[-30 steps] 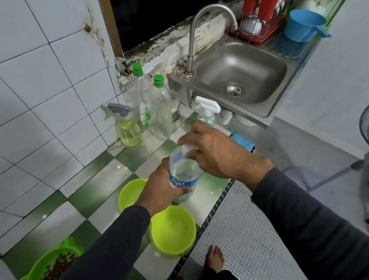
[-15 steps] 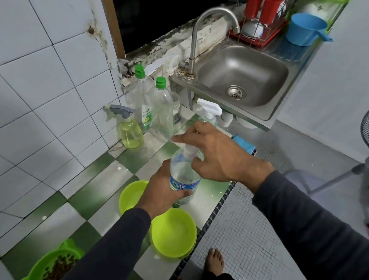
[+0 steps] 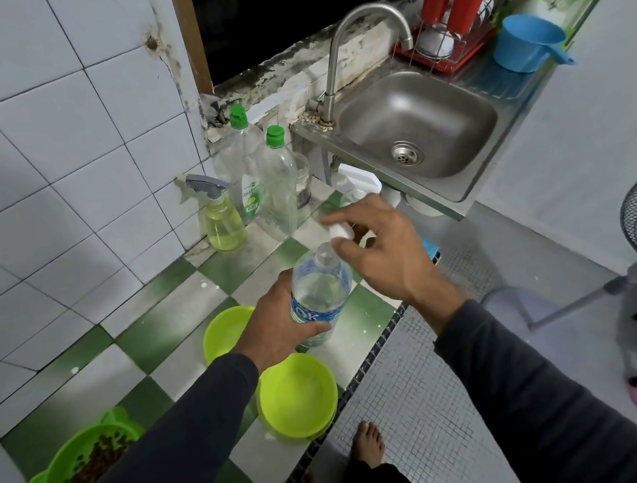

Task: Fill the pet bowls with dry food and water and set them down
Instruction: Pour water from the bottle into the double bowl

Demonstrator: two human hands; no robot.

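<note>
Cap off, bottle ready to pour

Nearest you, the lime bowl (image 3: 297, 396) sits below the water bottle (image 3: 320, 293) your left hand (image 3: 279, 327) grips upright to avoid spilling; your right hand (image 3: 383, 257) pinches the cap (image 3: 338, 232) just clear of its neck; a second lime bowl (image 3: 225, 328) waits behind.

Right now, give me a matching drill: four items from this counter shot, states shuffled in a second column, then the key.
Things:
1. water bottle
2. white cap
3. dark green bowl
4. spray bottle

States:
A. holds brown dry food
B. stands by the wall tiles, yellow liquid inside
C. gripped by the left hand, neck open
D. pinched in the right hand, off the bottle

Pairs: 1-C, 2-D, 3-A, 4-B
</note>
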